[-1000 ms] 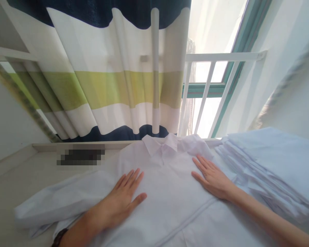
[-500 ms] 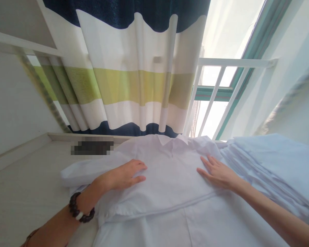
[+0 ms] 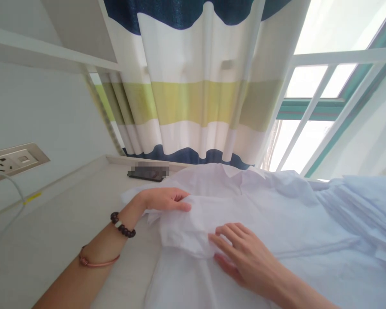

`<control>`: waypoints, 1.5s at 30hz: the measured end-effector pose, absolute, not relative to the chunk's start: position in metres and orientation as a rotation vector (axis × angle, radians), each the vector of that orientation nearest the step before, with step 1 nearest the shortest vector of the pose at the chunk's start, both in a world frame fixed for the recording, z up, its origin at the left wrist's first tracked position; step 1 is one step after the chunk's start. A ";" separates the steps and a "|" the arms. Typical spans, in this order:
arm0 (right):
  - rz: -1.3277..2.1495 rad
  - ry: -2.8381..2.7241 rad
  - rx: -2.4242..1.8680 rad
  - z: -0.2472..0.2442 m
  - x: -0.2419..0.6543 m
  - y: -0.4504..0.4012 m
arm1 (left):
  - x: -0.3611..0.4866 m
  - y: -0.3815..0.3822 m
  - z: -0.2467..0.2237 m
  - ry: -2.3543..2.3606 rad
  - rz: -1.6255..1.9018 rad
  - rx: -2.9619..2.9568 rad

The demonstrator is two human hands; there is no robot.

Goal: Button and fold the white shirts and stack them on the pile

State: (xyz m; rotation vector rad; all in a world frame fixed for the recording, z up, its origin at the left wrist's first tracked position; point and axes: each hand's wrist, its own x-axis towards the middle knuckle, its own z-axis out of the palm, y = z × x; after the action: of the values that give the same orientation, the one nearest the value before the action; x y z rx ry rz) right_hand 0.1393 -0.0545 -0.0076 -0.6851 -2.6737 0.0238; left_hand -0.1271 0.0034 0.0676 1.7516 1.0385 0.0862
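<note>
A white collared shirt lies spread in front of me, with its collar toward the curtain. On its left part, my left hand is closed on a flap of the shirt's fabric, the thumb on top and the fingers partly hidden. That flap is folded inward over the shirt's body. Lower and to the right, my right hand hovers at or just over the flap's edge, fingers apart and slightly bent. Whether its fingertips touch the cloth I cannot tell.
A stack of folded white cloth lies at the right. On the pale surface's far side is a dark, partly blurred phone. A wall socket with a white cable is at left. Behind hang a striped curtain and white railing.
My view has turned left, bringing the socket into sight. My left hand has taken hold of the shirt's left part and folded it inward. My right hand has left the shirt's right side, moving left and nearer.
</note>
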 end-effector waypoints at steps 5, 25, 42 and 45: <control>-0.082 -2.661 -0.613 -0.015 0.142 -0.057 | -0.132 0.000 0.061 1.012 0.070 1.589; 0.214 -2.404 -1.257 0.014 0.207 -0.014 | -0.059 -0.034 0.051 1.634 0.267 2.576; -0.029 -2.438 -1.701 -0.051 0.269 0.034 | -0.089 -0.043 0.037 1.512 0.326 2.568; -0.037 -2.442 -1.690 -0.054 0.270 0.035 | -0.137 -0.023 0.062 2.054 0.252 2.371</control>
State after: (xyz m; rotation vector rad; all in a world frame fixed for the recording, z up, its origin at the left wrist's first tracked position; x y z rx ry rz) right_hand 0.2702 0.0354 -0.0542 -1.6896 -2.4419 -0.0372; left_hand -0.1372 -0.0235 0.0618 2.3713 2.0544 0.2525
